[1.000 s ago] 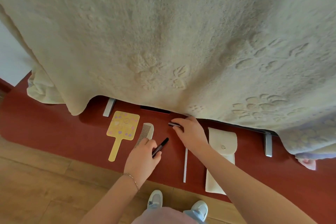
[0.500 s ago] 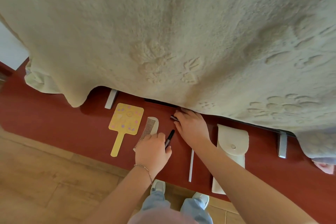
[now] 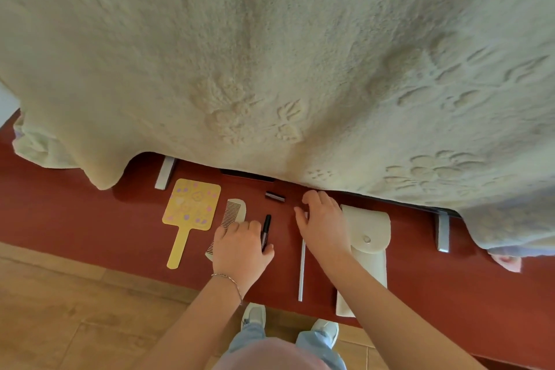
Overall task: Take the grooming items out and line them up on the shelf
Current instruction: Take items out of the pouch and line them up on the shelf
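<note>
On the red shelf (image 3: 90,219) lie, left to right, a yellow hand mirror (image 3: 192,204), a white comb (image 3: 232,213), a black pencil-like stick (image 3: 266,224), a thin pale file (image 3: 301,273) and a white snap pouch (image 3: 368,234). A small dark tube (image 3: 274,196) lies alone farther back, near the blanket's edge. My left hand (image 3: 240,249) covers the comb's near end and grips the black stick at its lower half. My right hand (image 3: 321,222) rests with fingers apart over the file's far end, just left of the pouch and to the right of the dark tube.
A thick cream blanket (image 3: 270,54) hangs over the shelf's back and hides what is behind it. Two grey metal feet (image 3: 164,173) (image 3: 442,231) and a dark flat edge (image 3: 246,175) stick out beneath it. Wooden floor (image 3: 60,324) and my shoes lie below the shelf's front edge.
My right hand let go of the small dark tube and drew back to the right, over the file. My left hand turned the black stick to lie parallel with the comb.
</note>
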### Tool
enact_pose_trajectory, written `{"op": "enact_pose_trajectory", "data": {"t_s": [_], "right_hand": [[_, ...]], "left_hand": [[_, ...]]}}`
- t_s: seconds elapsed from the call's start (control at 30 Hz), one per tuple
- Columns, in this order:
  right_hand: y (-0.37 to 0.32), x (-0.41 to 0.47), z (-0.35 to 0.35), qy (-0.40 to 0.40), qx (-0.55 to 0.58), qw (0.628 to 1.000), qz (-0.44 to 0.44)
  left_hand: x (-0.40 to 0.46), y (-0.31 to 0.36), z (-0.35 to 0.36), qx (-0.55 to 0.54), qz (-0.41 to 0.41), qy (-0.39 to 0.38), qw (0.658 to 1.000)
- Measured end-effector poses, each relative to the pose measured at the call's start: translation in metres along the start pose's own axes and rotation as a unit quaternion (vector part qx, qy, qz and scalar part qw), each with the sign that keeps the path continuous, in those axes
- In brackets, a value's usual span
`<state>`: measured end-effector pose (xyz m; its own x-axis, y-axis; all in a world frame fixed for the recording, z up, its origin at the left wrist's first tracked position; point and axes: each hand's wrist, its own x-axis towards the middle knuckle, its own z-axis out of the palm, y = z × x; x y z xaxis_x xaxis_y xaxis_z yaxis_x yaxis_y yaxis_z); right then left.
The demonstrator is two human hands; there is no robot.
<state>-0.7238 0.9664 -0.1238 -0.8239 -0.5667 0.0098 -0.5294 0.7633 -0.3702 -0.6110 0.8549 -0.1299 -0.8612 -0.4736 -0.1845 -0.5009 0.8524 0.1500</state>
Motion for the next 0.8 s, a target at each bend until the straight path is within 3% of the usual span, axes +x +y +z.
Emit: {"op": "enact_pose_trajectory", "data": {"t_s": [0.1, 0.37, 0.53, 0.63, 0.73, 0.8], "right_hand": [[0.0, -0.004, -0.001, -0.1, -0.029, 0.99, 0.099], [-0.006, -0.007, -0.006, -0.163, -0.062, 0.977, 0.12], [0.0, -0.018, -0.023, -0.164, 0.08, 0.967, 0.18], [0.003, -0.028, -0.036, -0.126, 0.197, 0.95, 0.207], [0.002, -0.033, -0.044, -0.094, 0.317, 0.91, 0.251], [-0.001, -0.036, -0.047, -0.077, 0.386, 0.878, 0.274]], "left_hand": [[0.0, 0.003, 0.0, 0.008, -0.001, -0.015, 1.0], [0.001, 0.009, -0.001, 0.006, -0.002, -0.012, 1.0], [-0.001, 0.01, -0.004, -0.01, -0.005, 0.018, 1.0], [-0.009, 0.013, -0.009, -0.139, 0.044, 0.078, 0.986], [-0.023, 0.03, -0.02, -0.27, 0.096, 0.009, 0.958], [-0.029, 0.041, -0.021, -0.264, 0.122, -0.035, 0.956]]}}
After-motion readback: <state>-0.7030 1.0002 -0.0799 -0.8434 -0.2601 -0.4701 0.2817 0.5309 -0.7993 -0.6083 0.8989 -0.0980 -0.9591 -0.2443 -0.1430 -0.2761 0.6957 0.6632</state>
